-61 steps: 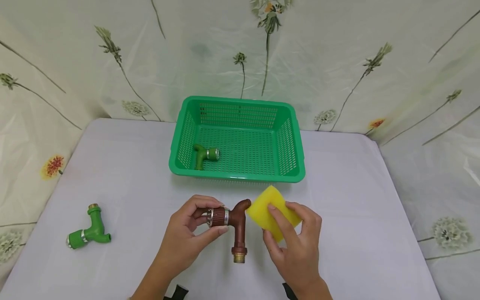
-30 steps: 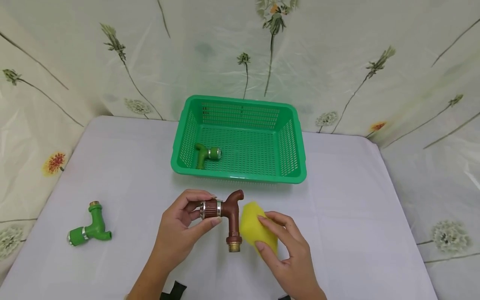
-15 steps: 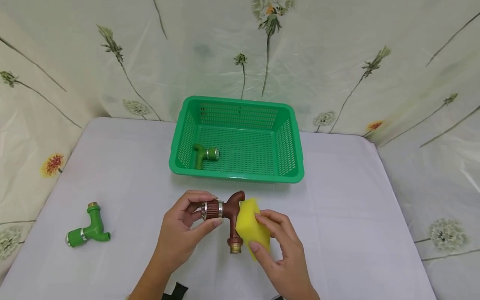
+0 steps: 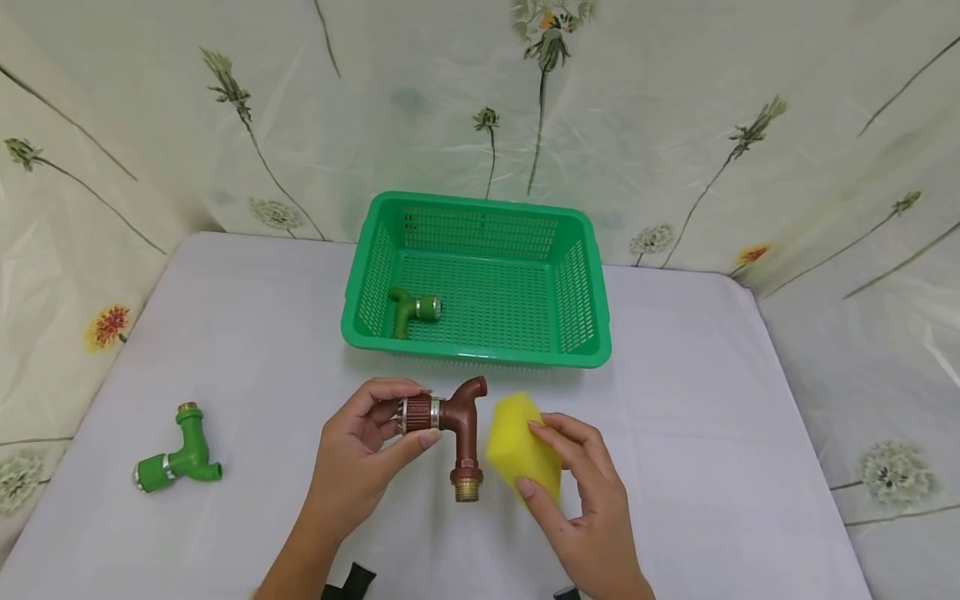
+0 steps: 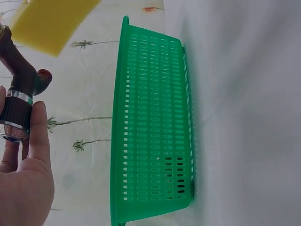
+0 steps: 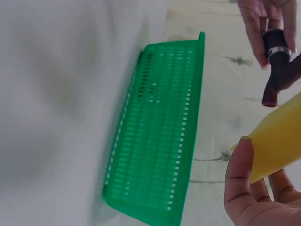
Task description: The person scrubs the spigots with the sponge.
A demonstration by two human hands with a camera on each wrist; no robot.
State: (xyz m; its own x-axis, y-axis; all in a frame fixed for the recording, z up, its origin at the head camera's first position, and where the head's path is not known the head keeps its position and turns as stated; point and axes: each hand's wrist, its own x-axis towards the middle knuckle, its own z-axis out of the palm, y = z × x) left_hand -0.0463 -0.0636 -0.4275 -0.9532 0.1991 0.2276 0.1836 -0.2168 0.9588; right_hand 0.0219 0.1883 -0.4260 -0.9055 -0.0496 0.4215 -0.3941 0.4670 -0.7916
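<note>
My left hand (image 4: 358, 454) grips a brown faucet (image 4: 466, 425) by its ribbed knob, fingers above and thumb below. The faucet's curved spout points up and away, and its brass threaded end faces me. To its right, my right hand (image 4: 588, 492) pinches a yellow sponge (image 4: 521, 446) between thumb and fingers. A narrow gap separates sponge and faucet in the head view. The left wrist view shows the faucet's spout (image 5: 43, 80) with the sponge (image 5: 54, 23) beyond it. Seen from the right wrist, the sponge (image 6: 277, 141) sits just below the faucet (image 6: 281, 70).
Beyond my hands stands a green plastic basket (image 4: 480, 357) with a green faucet (image 4: 408, 310) inside at its left. Another green faucet (image 4: 180, 458) lies on the white-covered table (image 4: 712, 417) at the left. A flower-print curtain (image 4: 420, 100) hangs behind.
The sponge moved left to the brown faucet, pressed against its body half a second ago, then drew back to the right. The faucet shifted slightly left and away over the two seconds.
</note>
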